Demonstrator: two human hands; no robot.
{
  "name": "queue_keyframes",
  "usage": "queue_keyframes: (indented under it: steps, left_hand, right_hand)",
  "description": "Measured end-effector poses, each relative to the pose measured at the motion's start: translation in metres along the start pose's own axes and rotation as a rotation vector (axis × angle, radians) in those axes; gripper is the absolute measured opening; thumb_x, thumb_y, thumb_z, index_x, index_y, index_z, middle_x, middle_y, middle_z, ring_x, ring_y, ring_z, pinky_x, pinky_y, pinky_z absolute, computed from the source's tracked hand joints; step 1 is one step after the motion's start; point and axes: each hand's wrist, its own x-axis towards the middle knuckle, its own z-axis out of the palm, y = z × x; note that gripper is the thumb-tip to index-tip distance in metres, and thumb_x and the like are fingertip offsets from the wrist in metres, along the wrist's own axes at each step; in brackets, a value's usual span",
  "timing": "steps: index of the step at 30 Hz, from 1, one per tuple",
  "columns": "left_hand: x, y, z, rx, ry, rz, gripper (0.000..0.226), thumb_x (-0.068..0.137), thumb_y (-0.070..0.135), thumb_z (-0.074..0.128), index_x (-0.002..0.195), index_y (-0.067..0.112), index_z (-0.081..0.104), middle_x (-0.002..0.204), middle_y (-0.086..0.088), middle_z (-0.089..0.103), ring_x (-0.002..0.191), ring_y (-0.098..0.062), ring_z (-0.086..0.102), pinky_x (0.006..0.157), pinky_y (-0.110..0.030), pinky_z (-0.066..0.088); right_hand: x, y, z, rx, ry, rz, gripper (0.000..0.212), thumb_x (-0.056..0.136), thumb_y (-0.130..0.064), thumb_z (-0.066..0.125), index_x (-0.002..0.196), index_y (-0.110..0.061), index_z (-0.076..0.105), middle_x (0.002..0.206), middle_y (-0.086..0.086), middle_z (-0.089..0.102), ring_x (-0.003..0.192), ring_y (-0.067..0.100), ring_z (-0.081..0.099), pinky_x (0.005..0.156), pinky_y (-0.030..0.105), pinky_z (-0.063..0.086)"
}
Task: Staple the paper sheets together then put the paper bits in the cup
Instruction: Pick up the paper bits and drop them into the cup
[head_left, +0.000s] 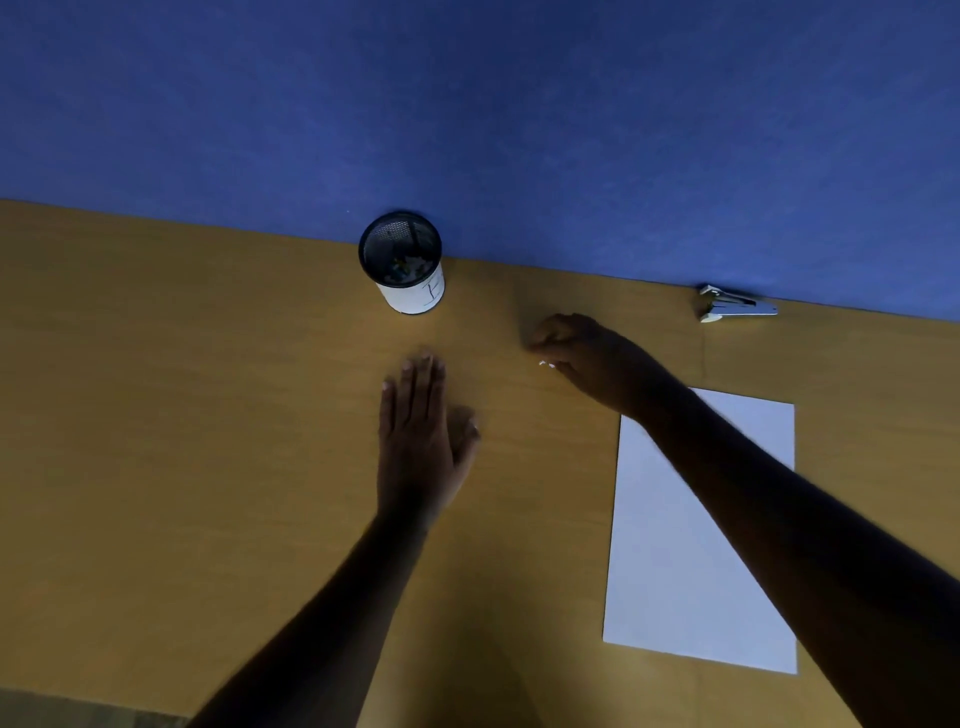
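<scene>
A black mesh cup (402, 260) with a white label stands at the far edge of the wooden table (182, 415), with small coloured bits inside. White paper sheets (691, 561) lie flat at the right, partly under my right forearm. A silver stapler (737, 306) rests at the far right edge. My left hand (423, 436) lies flat, palm down, fingers together, below the cup. My right hand (587, 358) is curled with fingertips pinched at small white paper bits (546, 364) on the table, right of the cup.
A blue wall or panel (519, 130) rises directly behind the table's far edge. A strip of grey floor (78, 712) shows at the bottom left, past the table's near edge.
</scene>
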Motion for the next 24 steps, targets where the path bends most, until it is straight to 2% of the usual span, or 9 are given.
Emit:
queue_keyframes:
  steps: [4,7,10,12,14,16,18,24]
  left_hand:
    - [-0.001,-0.002,0.000,0.015,-0.006,0.005,0.079,0.107,0.053,0.043,0.169,0.007,0.024,0.180,-0.009,0.019,0.168,-0.029,0.017,0.136,-0.053,0.014]
    - [0.000,0.001,0.001,0.005,-0.001,0.006,0.080,0.107,0.053,0.041,0.169,0.007,0.023,0.180,-0.009,0.018,0.168,-0.029,0.016,0.136,-0.053,0.014]
    - [0.000,0.002,0.001,-0.001,0.009,0.002,0.080,0.106,0.052,0.044,0.169,0.007,0.024,0.180,-0.009,0.018,0.168,-0.029,0.017,0.136,-0.054,0.015]
    - [0.001,0.002,0.001,-0.001,0.008,0.003,0.080,0.106,0.051,0.046,0.169,0.008,0.024,0.180,-0.009,0.019,0.168,-0.028,0.016,0.136,-0.053,0.015]
    - [0.001,0.003,0.000,-0.004,0.012,0.002,0.080,0.105,0.051,0.047,0.169,0.008,0.024,0.180,-0.009,0.020,0.168,-0.028,0.017,0.136,-0.053,0.015]
    - [0.001,0.002,0.001,-0.006,0.016,0.004,0.080,0.105,0.050,0.048,0.169,0.008,0.024,0.179,-0.009,0.020,0.167,-0.028,0.017,0.136,-0.053,0.015]
    - [0.001,0.002,0.001,-0.002,0.014,0.006,0.080,0.105,0.050,0.048,0.169,0.008,0.024,0.180,-0.008,0.019,0.168,-0.028,0.017,0.136,-0.054,0.016]
    - [0.001,0.002,0.001,-0.002,0.011,0.000,0.080,0.106,0.051,0.048,0.169,0.008,0.025,0.180,-0.008,0.018,0.168,-0.027,0.015,0.136,-0.054,0.016]
  right_hand:
    - [-0.019,-0.001,0.006,-0.002,0.037,-0.043,0.047,0.091,0.008,0.064,0.134,-0.010,0.065,0.132,0.014,0.064,0.120,0.027,0.063,0.100,0.038,0.057]
    - [-0.034,0.003,0.004,0.000,0.099,0.003,0.047,0.085,0.013,0.070,0.126,-0.009,0.072,0.129,0.014,0.067,0.119,0.029,0.066,0.104,0.036,0.053]
    - [-0.040,0.001,0.004,0.067,0.105,0.095,0.043,0.091,0.005,0.068,0.130,-0.012,0.069,0.132,0.010,0.064,0.121,0.027,0.064,0.104,0.036,0.054]
    - [-0.039,0.000,0.005,0.087,0.121,0.124,0.035,0.096,-0.004,0.067,0.131,-0.012,0.067,0.130,0.008,0.064,0.119,0.023,0.063,0.102,0.031,0.053]
    - [-0.034,-0.002,0.005,0.117,0.142,0.147,0.028,0.099,-0.015,0.066,0.126,-0.010,0.070,0.125,0.007,0.067,0.114,0.020,0.064,0.097,0.023,0.048]
    - [-0.029,-0.005,0.004,0.170,0.138,0.186,0.024,0.100,-0.021,0.065,0.121,-0.010,0.071,0.119,0.006,0.068,0.108,0.016,0.064,0.092,0.023,0.050]
    - [-0.026,-0.005,0.004,0.199,0.119,0.195,0.022,0.101,-0.023,0.063,0.118,-0.012,0.073,0.116,0.003,0.067,0.104,0.012,0.064,0.091,0.025,0.053]
    - [-0.015,0.003,-0.002,0.168,0.031,0.117,0.016,0.101,-0.021,0.063,0.109,-0.015,0.075,0.111,0.001,0.068,0.098,0.011,0.064,0.085,0.022,0.051]
